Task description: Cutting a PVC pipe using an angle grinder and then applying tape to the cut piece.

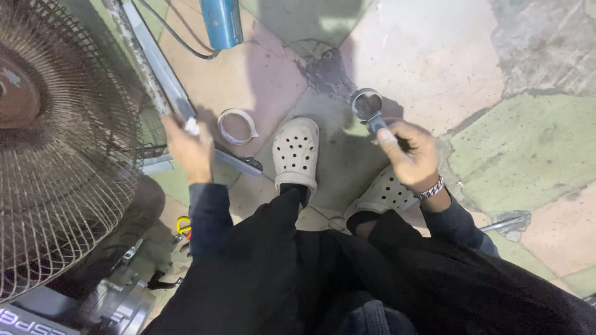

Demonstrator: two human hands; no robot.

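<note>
Wrench (370,111) was gripped by its handle in the closed right hand (411,155), ring end pointing far, over the tiled floor (434,56). Judged steel: stiff, fairly heavy, possibly slippery; handle grip suited. Left hand (189,149) was closed on a metal bar (162,77), tape roll (236,126) just right.

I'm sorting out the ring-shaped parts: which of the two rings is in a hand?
The grey metal ring, held by its handle in the right hand. The white ring lies loose on the floor beside the left hand.
</note>
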